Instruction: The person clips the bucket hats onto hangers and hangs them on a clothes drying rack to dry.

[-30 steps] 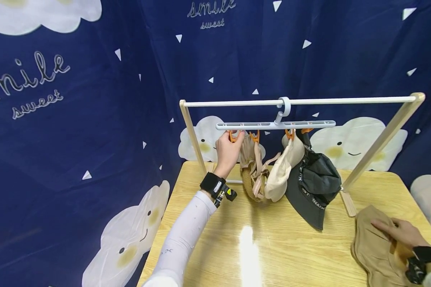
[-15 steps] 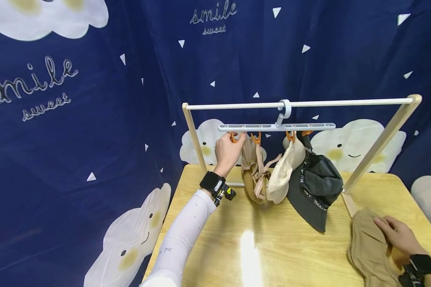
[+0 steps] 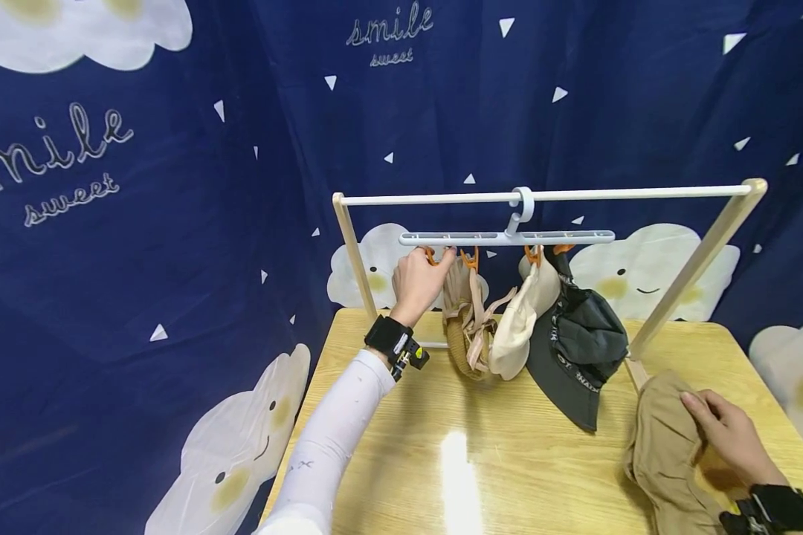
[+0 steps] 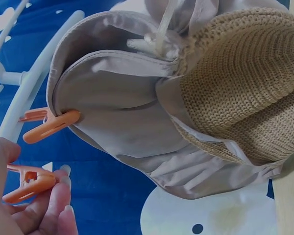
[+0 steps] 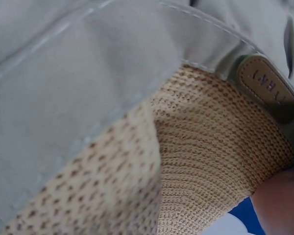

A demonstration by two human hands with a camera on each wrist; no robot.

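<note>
My left hand (image 3: 418, 280) is raised to the left end of a pale blue hanger (image 3: 508, 238). Its fingers and thumb pinch an orange clip (image 4: 29, 184), with no cloth between that clip's tips. Beside it, another orange clip (image 4: 51, 126) bites the brim of a beige hat (image 4: 112, 93) with a knitted tan crown. Low at the right, my right hand (image 3: 732, 435) holds a khaki hat (image 3: 665, 446) by its edge. In the right wrist view, that hat's knitted part (image 5: 210, 142) and a small leather-like label (image 5: 267, 81) show; most of the hand is hidden.
The hanger hooks over a white rod (image 3: 642, 193) on a wooden-legged rack. Clipped along it are a cream hat (image 3: 515, 334) and a black cap (image 3: 585, 334). Below lies a wooden table (image 3: 401, 446); a dark blue cloud-print curtain (image 3: 442, 126) stands behind.
The right hand has brought the khaki hat slightly left and closer to the rack, over its right foot. My left hand stays at the clip. The head view has shifted slightly.
</note>
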